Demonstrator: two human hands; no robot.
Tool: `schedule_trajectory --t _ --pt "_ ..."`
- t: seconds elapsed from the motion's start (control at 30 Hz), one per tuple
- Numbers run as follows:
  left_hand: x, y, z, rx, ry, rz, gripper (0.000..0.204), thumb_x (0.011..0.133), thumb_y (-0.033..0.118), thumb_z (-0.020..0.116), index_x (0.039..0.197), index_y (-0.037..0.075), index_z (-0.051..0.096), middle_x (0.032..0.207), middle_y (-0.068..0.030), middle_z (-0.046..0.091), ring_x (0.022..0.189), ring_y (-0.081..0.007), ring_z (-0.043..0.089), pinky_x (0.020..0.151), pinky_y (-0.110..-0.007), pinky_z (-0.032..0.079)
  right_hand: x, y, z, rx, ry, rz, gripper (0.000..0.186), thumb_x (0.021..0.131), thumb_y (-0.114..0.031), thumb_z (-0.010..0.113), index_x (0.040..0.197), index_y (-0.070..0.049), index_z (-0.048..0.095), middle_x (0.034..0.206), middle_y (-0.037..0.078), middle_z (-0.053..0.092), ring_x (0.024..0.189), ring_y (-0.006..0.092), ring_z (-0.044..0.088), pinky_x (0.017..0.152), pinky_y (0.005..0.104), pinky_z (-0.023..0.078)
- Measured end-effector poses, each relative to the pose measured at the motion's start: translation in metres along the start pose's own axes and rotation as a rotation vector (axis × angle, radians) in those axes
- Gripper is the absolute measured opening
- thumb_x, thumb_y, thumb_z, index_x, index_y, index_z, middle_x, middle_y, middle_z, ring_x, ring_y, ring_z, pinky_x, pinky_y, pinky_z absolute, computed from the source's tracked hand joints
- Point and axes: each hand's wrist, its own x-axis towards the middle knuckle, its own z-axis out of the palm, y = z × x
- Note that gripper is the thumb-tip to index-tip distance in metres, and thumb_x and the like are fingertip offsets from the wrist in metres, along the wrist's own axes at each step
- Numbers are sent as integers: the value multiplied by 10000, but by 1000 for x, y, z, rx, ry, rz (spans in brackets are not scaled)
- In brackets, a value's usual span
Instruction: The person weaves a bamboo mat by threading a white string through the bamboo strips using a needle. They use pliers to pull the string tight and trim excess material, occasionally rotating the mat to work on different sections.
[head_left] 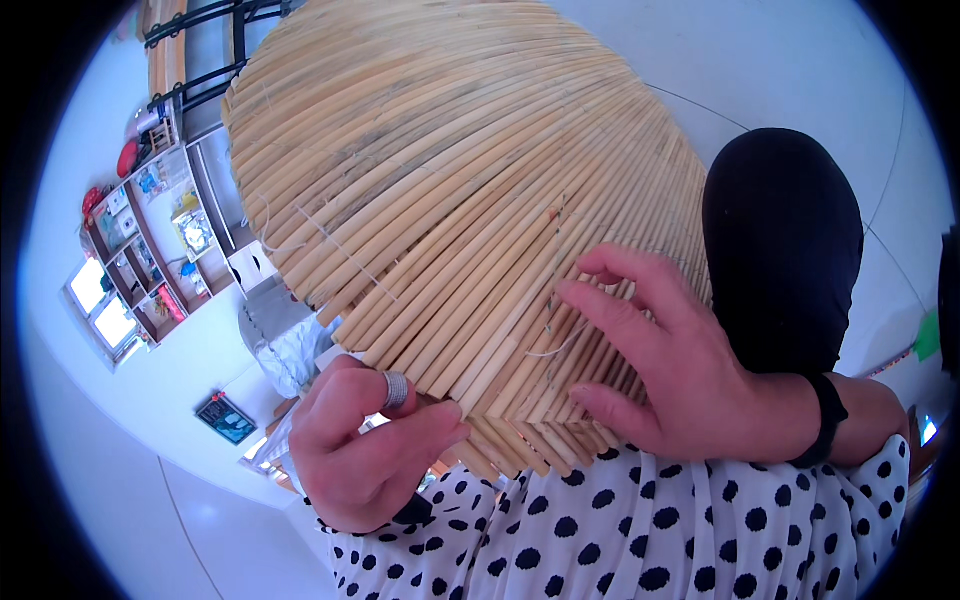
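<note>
A large mat of pale reed stalks [430,200], laid side by side and stitched with thin thread, spreads before me and bends down toward my lap. At its near edge, my left hand [365,440], with a ring on one finger, pinches the stalk ends between thumb and fingertip. My right hand [660,350] rests over the mat's right part, thumb and fingers apart, fingertips at the stalks. A loose pale thread [560,345] curls beside those fingertips. Along the left side run more stitches [345,250].
Beyond the mat's right side is my dark-clothed knee [785,230]. Pale tiled floor [800,60] lies behind it. Shelves with assorted goods [150,240] and a dark metal rack [215,50] stand to the left. A silvery plastic sheet [285,350] is near the mat's left edge.
</note>
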Motion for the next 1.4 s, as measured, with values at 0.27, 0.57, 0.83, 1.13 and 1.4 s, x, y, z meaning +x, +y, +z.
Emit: schedule_trajectory --t 0.27,0.57,0.83,1.13,1.4 --pt "5 -5 1 -24 11 64 374 495 90 848 856 91 746 784 -31 415 544 -153 445 473 -283 315 6 -1 2 -64 -90 -223 627 782 -342 711 1305 -44 536 1271 175 451 1150 329 465 965 433 407" --pt "0 -6 3 -56 17 40 383 506 87 851 874 85 747 781 -32 404 571 -157 457 491 -286 330 1 -6 4 -145 -168 -171 698 764 -320 727 1347 -30 474 1330 152 410 1252 315 392 1003 423 372" --pt "3 1 3 -23 22 3 361 522 33 823 870 77 739 790 -43 453 621 -175 501 516 -283 373 -1 -6 5 -93 -108 -213 733 756 -338 729 1339 17 461 1300 192 430 1218 361 424 1014 442 372" --pt "10 1 4 -23 70 -3 305 572 26 814 860 64 721 778 -50 482 630 -187 514 535 -288 414 4 -21 8 -187 -91 -228 827 706 -433 753 1334 18 459 1295 194 421 1213 362 419 970 457 365" --pt "3 0 6 -39 142 86 248 626 36 801 854 42 704 785 -75 504 635 -209 519 538 -298 409 -4 -42 23 -348 -35 -201 809 732 -383 726 1357 28 418 1307 195 411 1204 359 423 942 456 360"
